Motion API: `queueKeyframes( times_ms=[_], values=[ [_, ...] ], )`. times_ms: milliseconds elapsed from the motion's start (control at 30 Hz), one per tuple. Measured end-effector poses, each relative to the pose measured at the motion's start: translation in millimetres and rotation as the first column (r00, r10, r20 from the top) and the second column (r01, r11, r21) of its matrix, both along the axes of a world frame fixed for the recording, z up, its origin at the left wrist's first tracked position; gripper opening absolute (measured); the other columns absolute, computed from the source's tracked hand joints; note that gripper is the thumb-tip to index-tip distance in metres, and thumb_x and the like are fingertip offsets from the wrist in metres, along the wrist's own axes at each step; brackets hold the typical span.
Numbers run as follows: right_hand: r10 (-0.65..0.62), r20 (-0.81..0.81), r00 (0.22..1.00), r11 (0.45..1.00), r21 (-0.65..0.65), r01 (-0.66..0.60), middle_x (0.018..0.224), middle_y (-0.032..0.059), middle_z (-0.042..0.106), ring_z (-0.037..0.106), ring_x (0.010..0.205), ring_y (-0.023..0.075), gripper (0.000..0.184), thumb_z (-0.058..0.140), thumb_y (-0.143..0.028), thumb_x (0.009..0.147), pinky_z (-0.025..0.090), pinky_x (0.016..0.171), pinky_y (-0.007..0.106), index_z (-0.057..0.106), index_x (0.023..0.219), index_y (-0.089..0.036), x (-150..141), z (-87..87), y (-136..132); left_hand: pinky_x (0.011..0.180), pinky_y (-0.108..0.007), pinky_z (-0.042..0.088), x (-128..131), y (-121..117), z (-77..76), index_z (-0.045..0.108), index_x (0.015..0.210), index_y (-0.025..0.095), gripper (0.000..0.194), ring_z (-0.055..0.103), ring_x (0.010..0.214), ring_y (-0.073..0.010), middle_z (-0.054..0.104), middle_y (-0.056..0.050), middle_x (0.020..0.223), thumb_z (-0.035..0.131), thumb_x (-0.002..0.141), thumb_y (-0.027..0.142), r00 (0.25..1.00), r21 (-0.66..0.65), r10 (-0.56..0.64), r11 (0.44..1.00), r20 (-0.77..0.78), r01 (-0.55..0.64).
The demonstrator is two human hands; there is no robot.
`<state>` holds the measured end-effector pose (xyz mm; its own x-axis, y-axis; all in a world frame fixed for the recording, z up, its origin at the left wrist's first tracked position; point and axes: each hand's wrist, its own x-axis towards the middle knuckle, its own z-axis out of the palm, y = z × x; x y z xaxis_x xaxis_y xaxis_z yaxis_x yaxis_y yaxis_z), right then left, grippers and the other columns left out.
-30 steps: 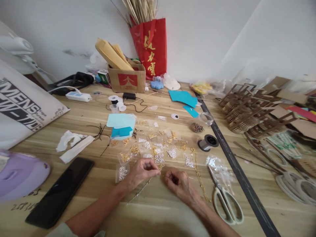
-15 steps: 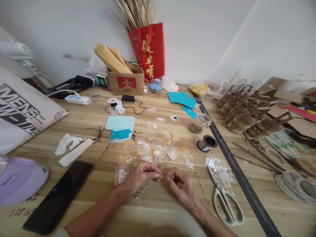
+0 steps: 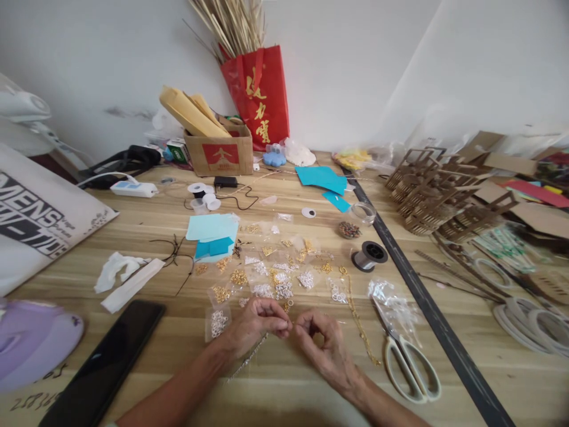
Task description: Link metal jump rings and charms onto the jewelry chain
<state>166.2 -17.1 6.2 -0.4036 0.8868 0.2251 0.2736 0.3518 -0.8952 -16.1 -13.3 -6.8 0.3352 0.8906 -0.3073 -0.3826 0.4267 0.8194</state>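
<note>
My left hand (image 3: 258, 325) is closed in a pinch, thumb against fingertips, on something too small to make out. Almost touching it, my right hand (image 3: 323, 344) has thumb and index finger pressed together; whatever they hold is hidden or tiny. A silver chain (image 3: 249, 357) lies on the wood beneath my left hand. Just beyond the fingertips sits a small gold ring (image 3: 290, 303). To the right of my right hand a gold chain (image 3: 354, 311) stretches along the table. Small bags of silver beads (image 3: 283, 287) and gold findings (image 3: 239, 276) are spread behind my hands.
White-handled scissors (image 3: 411, 367) and a wire spool (image 3: 370, 256) lie on the right, near a black strip (image 3: 427, 308). A black phone (image 3: 106, 362) is at the left. Farther back stand a cardboard box (image 3: 220, 155), a red bag (image 3: 262, 95) and small woven baskets (image 3: 427, 201).
My right hand has moved slightly left, so the two hands' fingertips are closer together. The whole view has shifted a little. The chains and bags lie as before.
</note>
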Motion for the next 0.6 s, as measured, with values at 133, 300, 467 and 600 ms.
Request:
queueKeyframes(
  times_ms=[133,300,467,600],
  values=[
    [0.015,-0.007,1.0,0.999,-0.034,-0.015,0.062,-0.0007,0.059,0.053,0.056,0.0118,0.018,0.051,-0.023,0.09,0.04,0.052,0.022,0.057,0.074,-0.019,0.0,2.1,-1.3,0.059,-0.023,0.048,0.2,0.6,0.2,0.075,0.064,0.014,0.019,0.061,0.056,-0.0121,0.071,-0.003,0.06,0.087,0.056,0.027,1.0,0.001,-0.014,1.0,-0.004,0.014],
    [0.034,-0.038,0.999,0.997,-0.071,-0.037,0.063,-0.0001,0.059,0.052,0.056,0.0121,0.017,0.05,-0.024,0.09,0.041,0.052,0.022,0.057,0.076,-0.018,-0.2,6.6,-2.1,0.061,-0.024,0.047,-0.8,2.0,-2.1,0.075,0.065,0.014,0.018,0.06,0.056,-0.0128,0.07,-0.003,0.061,0.086,0.058,0.027,0.999,0.041,-0.038,0.998,-0.009,0.038],
    [0.029,-0.076,0.997,0.995,-0.089,-0.036,0.062,-0.0014,0.055,0.05,0.057,0.0116,0.017,0.051,-0.024,0.089,0.041,0.053,0.021,0.054,0.073,-0.018,-0.7,10.3,-2.0,0.064,-0.023,0.043,-2.1,2.4,-1.2,0.075,0.064,0.015,0.013,0.058,0.062,-0.0124,0.069,-0.001,0.064,0.084,0.06,0.023,0.998,0.113,-0.041,0.993,-0.039,0.045],
    [0.032,-0.088,0.996,0.996,-0.086,-0.04,0.062,-0.002,0.054,0.05,0.057,0.0115,0.015,0.051,-0.022,0.088,0.041,0.054,0.021,0.054,0.073,-0.019,-0.9,10.3,-2.6,0.062,-0.023,0.04,-2.7,2.4,-2.7,0.074,0.062,0.015,0.014,0.055,0.061,-0.0113,0.067,0.0,0.063,0.085,0.057,0.023,0.998,0.116,-0.035,0.992,-0.048,0.04]
  ],
)
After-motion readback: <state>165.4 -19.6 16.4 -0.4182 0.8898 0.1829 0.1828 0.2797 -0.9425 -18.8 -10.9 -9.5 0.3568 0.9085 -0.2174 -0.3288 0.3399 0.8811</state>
